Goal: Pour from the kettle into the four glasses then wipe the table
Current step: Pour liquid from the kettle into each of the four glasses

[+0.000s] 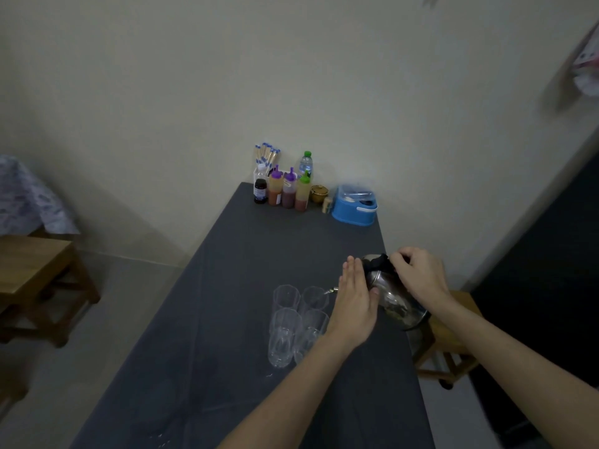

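Observation:
A shiny steel kettle (393,298) with a black lid is tilted to the left, its spout over the far right glass (313,298). My right hand (418,273) grips the kettle's handle at the top. My left hand (355,294) lies flat against the kettle's body near the spout, fingers straight. Several clear glasses stand in a tight square on the dark grey table (246,260): far left glass (285,296), near left glass (283,337), and near right glass (309,333), partly hidden by my left forearm. A few drops glint on the table near its front.
At the table's far end stand sauce bottles (287,192), a water bottle (305,163), a chopstick holder (265,157), a small brown jar (319,192) and a blue box (355,207). Wooden stools stand at the left (35,277) and right (453,338).

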